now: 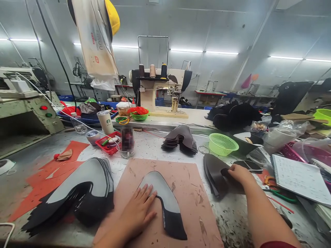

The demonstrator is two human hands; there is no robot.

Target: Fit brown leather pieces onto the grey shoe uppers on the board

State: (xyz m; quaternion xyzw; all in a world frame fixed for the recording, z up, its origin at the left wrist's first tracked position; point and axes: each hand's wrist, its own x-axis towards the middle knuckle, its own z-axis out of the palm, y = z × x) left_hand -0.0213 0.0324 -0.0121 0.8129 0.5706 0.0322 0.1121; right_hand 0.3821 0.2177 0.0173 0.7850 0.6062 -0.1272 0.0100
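Note:
My left hand (pixel 138 210) lies flat, fingers spread, on a curved grey-and-black shoe upper piece (pixel 165 199) that rests on a pink cutting mat (pixel 186 193). My right hand (pixel 239 172) reaches to the right of the mat and grips the top piece of a small stack of black shoe pieces (pixel 214 172). A tall stack of grey-and-black upper pieces (pixel 77 193) sits to the left of the mat, apart from both hands.
Another pile of dark pieces (pixel 181 139) and a green basket (pixel 222 144) lie behind the mat. A sewing machine (pixel 161 91) stands at the back. A spiral notebook (pixel 300 179), scissors (pixel 278 193), a cup (pixel 105 121) and a red tray (pixel 110 144) crowd the table.

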